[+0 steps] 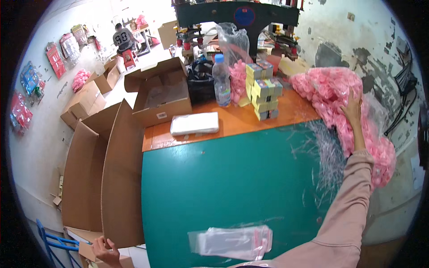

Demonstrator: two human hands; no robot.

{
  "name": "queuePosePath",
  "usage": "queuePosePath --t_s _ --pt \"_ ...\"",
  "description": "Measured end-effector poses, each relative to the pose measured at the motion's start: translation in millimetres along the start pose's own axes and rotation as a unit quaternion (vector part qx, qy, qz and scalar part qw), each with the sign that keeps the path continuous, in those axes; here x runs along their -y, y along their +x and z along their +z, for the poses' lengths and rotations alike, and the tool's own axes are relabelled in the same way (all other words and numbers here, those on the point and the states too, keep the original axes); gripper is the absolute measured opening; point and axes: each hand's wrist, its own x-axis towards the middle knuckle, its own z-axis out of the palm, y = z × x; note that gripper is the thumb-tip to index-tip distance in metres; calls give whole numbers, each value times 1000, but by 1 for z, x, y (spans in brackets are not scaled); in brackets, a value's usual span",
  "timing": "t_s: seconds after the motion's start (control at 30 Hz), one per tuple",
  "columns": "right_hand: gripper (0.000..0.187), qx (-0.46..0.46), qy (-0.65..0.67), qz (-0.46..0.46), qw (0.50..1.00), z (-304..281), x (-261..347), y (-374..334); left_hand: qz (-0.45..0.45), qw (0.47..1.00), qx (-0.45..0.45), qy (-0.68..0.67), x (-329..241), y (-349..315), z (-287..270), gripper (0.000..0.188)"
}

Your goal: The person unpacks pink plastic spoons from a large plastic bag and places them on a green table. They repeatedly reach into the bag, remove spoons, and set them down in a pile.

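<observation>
Take the green tabletop (223, 178) as the clock, with the worker at six. The right hand (353, 109) is out at two o'clock, arm nearly straight, resting on a big heap of pink pieces (324, 85) in clear plastic. Its fingers are spread, thumb apart, pressed to the heap rather than closed round anything I can make out. The load sprawls over the table's edge from one to three o'clock, so that reach probably suits its bulk, and the flat palm may help steady it.

The left hand (106, 251) is at eight, fingers curled, by the near end of a tall cardboard box (120, 178); I can't tell whether it grips the cardboard or merely hovers there.

Clear sleeves (234, 243) lie at six, right by the worker's body, presumably for easy picking up. A tangle of clear strips (328, 152) lies at two, just inside the heap, perhaps swept aside to free the middle.

Along the orange strip of table, a white packet (194, 124) lies at eleven, a water bottle (221, 85) stands at twelve, and stacked bundles (267, 96) rise towards one, likely piled upward to save room.
</observation>
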Motion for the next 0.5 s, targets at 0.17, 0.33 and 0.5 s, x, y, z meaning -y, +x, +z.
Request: queuePosePath --t_s 0.17,0.33,0.5 --pt "69 -65 -87 9 994 51 9 56 51 931 -335 137 -63 -6 -47 41" --pt "40 -238 -38 -29 970 107 -108 116 69 913 -376 144 -37 -14 -34 30" --pt "33 -260 26 147 954 17 -94 160 143 908 -370 136 -47 -22 -37 31"
